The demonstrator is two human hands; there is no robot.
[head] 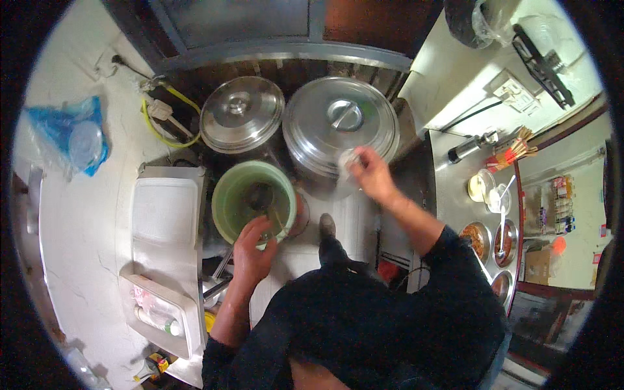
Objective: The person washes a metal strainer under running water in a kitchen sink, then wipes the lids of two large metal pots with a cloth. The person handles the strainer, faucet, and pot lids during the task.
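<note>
My left hand (252, 253) is at the near rim of a pale green plastic bucket (220, 204), its fingers apart and nothing clearly held in them. Dark contents inside the bucket cannot be made out. In my right hand (374, 176) is a whitish, motion-blurred item (347, 165), perhaps a cloth or thin plastic. That hand is above the near edge of a large steel pot lid (317, 107). A smaller domed steel lid (224, 126) covers the pot to its left.
On the left stand a white lidded tub (165, 209) and a tray (190, 317) holding a bottle (156, 319). A yellow hose (185, 144) curls behind. Along the right counter (451, 195) are round food pans (474, 239), small plastic tubs (480, 185) and bundled skewers (516, 146).
</note>
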